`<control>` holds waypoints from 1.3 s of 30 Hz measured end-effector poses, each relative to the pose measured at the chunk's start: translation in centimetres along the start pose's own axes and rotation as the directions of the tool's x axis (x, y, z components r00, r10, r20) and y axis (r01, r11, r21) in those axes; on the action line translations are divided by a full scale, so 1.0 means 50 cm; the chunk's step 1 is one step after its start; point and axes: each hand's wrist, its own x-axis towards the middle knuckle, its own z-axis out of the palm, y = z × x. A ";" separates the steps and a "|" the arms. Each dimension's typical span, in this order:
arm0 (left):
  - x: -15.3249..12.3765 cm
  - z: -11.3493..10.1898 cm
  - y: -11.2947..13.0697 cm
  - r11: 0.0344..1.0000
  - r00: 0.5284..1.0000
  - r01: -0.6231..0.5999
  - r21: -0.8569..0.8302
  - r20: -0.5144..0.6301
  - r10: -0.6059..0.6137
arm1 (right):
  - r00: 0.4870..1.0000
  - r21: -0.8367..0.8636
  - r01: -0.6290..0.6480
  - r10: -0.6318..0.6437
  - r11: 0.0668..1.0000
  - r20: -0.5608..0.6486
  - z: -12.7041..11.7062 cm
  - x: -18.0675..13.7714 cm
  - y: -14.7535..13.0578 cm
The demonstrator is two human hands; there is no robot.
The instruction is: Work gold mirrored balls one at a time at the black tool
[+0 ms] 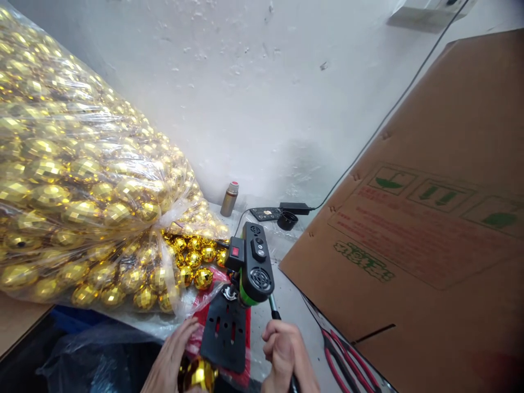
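My left hand [172, 357] is at the bottom edge, fingers extended along a shiny gold faceted ball [200, 373]. A bit of thumb shows below the ball, which rests in this hand; the frame cuts off the rest. My right hand [286, 355] is wrapped round the black-gripped lever [275, 315] of a small bench machine. That machine [257, 262] has a black housing with round vents, a green part beneath and a red switch. Its slotted black base plate [224, 333] lies on a red sheet [246, 349], between my hands.
A huge clear bag [102, 164] of gold balls fills the left, with loose gold balls [196, 259] beside it. Behind the machine stand a small bottle [230, 199], a power adapter [295, 208] and a black ring [287, 220]. A cardboard box [409, 218] and red-handled pliers [347, 363] are right.
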 end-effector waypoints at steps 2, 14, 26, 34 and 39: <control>0.063 -0.017 0.008 0.992 0.998 0.021 0.127 -0.068 -0.012 | 1.000 -0.002 0.004 -0.004 1.000 0.007 -0.002 -0.008 0.002; 0.331 -0.015 -0.032 0.939 0.952 -0.040 0.342 0.298 -0.068 | 0.984 0.039 0.158 -0.160 0.987 0.075 -0.014 -0.002 0.023; 0.178 -0.062 0.086 0.155 0.674 0.654 -0.741 0.477 -0.564 | 0.948 0.022 0.235 -0.234 0.972 0.216 -0.031 0.062 0.010; 0.159 0.010 0.061 0.513 0.730 0.678 -0.527 0.400 -0.554 | 0.916 0.008 0.287 -0.277 0.958 0.291 -0.040 0.065 0.013; 0.170 0.020 0.064 0.825 0.888 0.456 -0.335 0.230 -0.397 | 0.910 -0.006 0.292 -0.276 0.956 0.308 -0.046 0.060 0.016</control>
